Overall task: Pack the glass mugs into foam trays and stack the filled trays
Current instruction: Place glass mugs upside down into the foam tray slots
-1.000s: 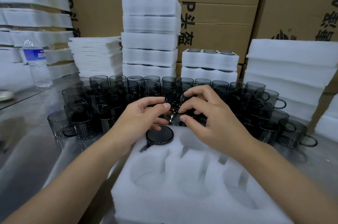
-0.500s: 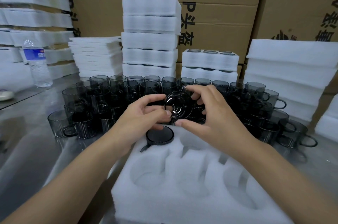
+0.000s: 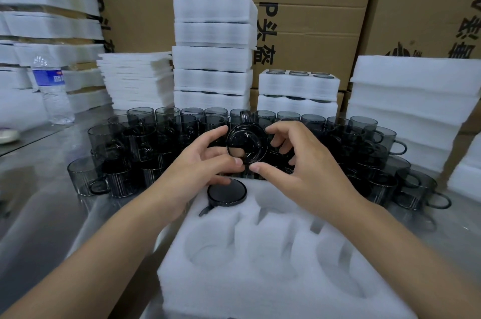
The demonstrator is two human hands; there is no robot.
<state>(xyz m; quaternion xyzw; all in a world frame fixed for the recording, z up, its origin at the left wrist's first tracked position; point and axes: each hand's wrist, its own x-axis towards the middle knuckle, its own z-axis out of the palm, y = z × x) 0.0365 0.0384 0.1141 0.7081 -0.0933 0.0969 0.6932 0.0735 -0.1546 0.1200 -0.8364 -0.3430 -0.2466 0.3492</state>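
A smoky grey glass mug is held in the air on its side, its round end facing me and its handle pointing up. My left hand and my right hand pinch it between fingers and thumbs from either side. Below them lies a white foam tray with several round pockets. One mug sits upside down in the tray's far left pocket, its handle to the left. Several more grey mugs stand crowded on the steel table behind the tray.
Stacks of filled foam trays and a shorter stack stand behind the mugs. Empty foam pieces pile up at right, thin foam sheets at left. A water bottle stands far left. Cardboard boxes form the back wall.
Both hands have lifted the mug up out of the crowd and turned it, so its round end now faces me with the handle on top.
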